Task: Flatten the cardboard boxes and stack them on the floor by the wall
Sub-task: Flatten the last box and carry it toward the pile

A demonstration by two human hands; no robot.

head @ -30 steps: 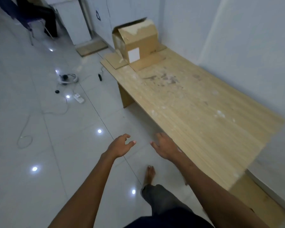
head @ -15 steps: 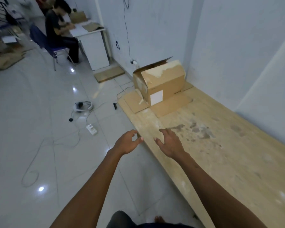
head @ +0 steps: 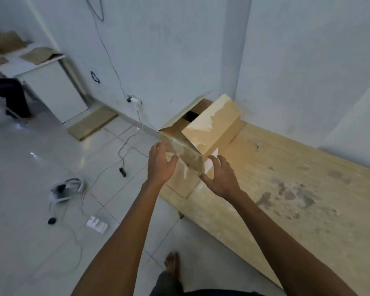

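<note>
A brown cardboard box [head: 209, 129] stands at the far end of a low wooden table [head: 286, 189], its top flaps partly open and a white label on its near side. Its bottom flaps spread flat on the tabletop. My left hand [head: 160, 165] reaches toward the box's left side, fingers spread, just short of it or barely touching. My right hand [head: 220, 178] is in front of the label, fingers spread and holding nothing.
Flat cardboard [head: 92, 126] lies on the floor by the wall. Cables, a power strip [head: 97, 224] and a headset [head: 65, 190] lie on the white tiles to the left. A white desk [head: 51, 90] with cardboard stands at the back left, a person seated beside it. My bare foot [head: 172, 263] is below.
I have walked closer to the box. Both hands have moved forward from mid-air over the floor and table edge to the box's near sides.
</note>
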